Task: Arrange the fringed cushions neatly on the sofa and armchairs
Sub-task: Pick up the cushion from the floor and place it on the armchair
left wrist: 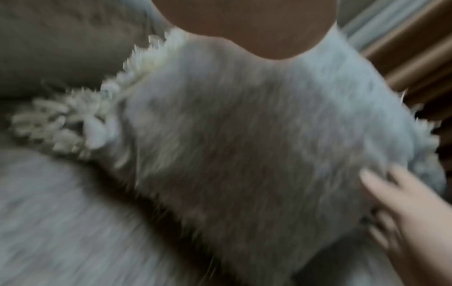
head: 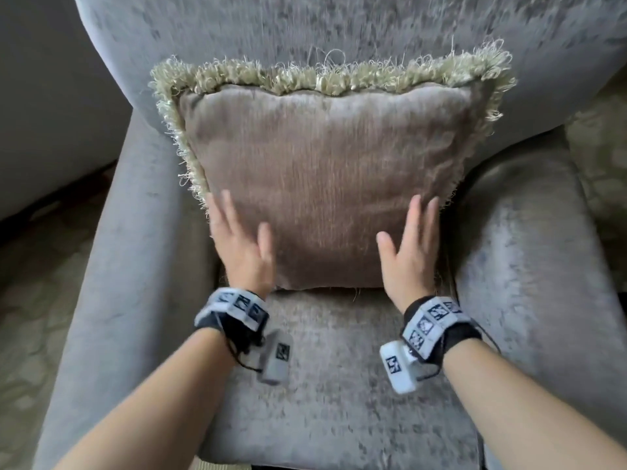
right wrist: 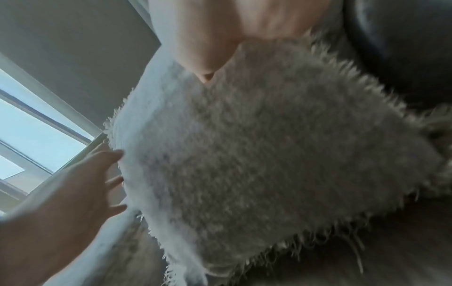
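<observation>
Square taupe chenille cushion with pale gold fringe (head: 325,195) upright on grey velvet armchair (head: 142,266), leaning back against backrest, bottom edge on seat cushion, roughly centred between the two armrests. Fringe visible along top and both side edges; only a few stray strands at bottom edge.

Left hand (head: 242,242) flat against lower left part of cushion face, fingers straight and together, pointing up, thumb out toward centre. Nothing gripped, palm contact only. Right hand (head: 409,249) mirrored on lower right part of face, fingers straight, thumb splayed inward, also gripping nothing. Both hands near the side edges, well apart from each other.

Left wrist view: heavy motion blur, cushion face fills frame, fringe at left edge, right hand's fingers (left wrist: 381,185) extended at far side on cushion. Right wrist view: right thumb tip against cushion face near top of frame, left hand with spread fingers at opposite fringed edge; contact there hard to confirm from that angle. Window (right wrist: 36,139) behind.

Black wrist straps with grey marker-tagged camera modules (head: 234,308) on both wrists. Patterned beige carpet (head: 600,147) around armchair, pale wall at upper left.
</observation>
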A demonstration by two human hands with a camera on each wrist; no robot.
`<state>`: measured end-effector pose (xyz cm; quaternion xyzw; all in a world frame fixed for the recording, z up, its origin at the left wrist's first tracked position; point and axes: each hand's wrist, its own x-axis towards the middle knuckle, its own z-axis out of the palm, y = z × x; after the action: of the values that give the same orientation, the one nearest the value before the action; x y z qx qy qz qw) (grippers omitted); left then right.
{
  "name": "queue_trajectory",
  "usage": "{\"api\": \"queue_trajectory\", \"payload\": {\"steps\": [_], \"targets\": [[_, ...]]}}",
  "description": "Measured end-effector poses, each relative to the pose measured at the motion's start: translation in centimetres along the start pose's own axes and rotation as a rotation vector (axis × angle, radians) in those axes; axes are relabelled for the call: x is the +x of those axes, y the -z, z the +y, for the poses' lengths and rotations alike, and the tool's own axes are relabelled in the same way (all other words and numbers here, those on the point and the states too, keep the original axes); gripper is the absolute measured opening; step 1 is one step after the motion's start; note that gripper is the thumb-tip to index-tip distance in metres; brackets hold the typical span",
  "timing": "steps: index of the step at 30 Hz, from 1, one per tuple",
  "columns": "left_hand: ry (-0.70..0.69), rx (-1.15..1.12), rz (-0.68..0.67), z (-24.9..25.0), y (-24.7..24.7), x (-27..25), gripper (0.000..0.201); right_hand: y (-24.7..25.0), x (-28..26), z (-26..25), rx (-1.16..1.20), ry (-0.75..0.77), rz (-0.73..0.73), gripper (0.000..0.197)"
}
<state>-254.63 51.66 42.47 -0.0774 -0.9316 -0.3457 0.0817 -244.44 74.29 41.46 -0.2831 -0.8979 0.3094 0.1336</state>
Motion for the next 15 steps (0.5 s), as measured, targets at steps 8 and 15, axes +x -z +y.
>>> {"api": "queue_trajectory", "payload": {"steps": [8, 15], "targets": [[0.176, 0.245, -0.173, -5.3, -6.2, -2.0, 0.077, -2.8, -0.9, 9.8, -0.21, -0.232, -0.227, 0.075], [0.337, -0.209, -0.176, -4.8, -8.1, -6.3, 0.076, -6.7, -5.4, 6.1, 0.137, -0.302, -0.257, 0.085]]}}
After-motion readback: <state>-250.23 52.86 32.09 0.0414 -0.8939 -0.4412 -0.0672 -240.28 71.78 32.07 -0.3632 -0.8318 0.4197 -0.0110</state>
